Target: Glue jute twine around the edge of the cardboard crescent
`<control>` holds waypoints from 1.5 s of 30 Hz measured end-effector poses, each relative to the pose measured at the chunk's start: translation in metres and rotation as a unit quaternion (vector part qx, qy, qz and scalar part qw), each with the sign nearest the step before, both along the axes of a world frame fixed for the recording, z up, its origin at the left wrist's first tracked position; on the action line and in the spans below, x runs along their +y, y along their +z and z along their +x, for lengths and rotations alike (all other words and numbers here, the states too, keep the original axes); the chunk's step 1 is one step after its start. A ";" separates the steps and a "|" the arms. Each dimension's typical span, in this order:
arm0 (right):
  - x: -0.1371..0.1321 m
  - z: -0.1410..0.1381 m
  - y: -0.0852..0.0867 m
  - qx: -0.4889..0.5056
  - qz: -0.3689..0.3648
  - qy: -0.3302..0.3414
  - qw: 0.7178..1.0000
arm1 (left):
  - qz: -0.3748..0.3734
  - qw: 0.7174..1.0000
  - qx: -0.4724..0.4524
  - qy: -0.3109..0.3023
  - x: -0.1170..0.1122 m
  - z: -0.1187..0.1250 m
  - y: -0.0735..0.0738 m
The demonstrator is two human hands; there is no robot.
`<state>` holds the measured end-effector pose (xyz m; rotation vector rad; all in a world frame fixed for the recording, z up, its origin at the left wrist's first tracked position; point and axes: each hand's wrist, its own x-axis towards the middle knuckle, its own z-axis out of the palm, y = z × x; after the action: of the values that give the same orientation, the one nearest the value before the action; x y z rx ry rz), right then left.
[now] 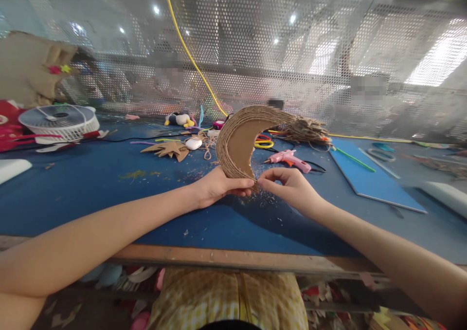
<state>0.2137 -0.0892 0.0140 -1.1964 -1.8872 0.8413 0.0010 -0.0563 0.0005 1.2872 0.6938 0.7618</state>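
Note:
A crescent-shaped piece of cardboard (242, 142), its outer band lined with rows of brown twine, stands upright above the blue table. My left hand (222, 186) is closed on its lower end, thumb across the front. My right hand (286, 186) pinches at the crescent's lower tip, thumb and forefinger together; whatever lies between them is too small to make out. Just beyond the right hand lies a pink hot glue gun (290, 159). A bundle of twine (306, 129) sits behind the crescent's upper tip.
Jagged cardboard pieces (170, 150) and a white rounded object (193, 143) lie left of the crescent. A white fan (60, 120) stands at far left. To the right is a blue board (372, 174) with a green stick (355, 159). A perforated metal screen (241, 47) rises behind the table.

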 end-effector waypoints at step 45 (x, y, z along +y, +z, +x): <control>0.010 0.007 -0.006 -0.009 0.072 -0.023 0.997 | -0.033 0.996 -0.055 0.060 0.004 0.000 0.000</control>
<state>0.2203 -0.0788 0.0076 -1.1582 -1.8925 0.6609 0.0009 -0.0522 0.0004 1.1425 0.7059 0.8933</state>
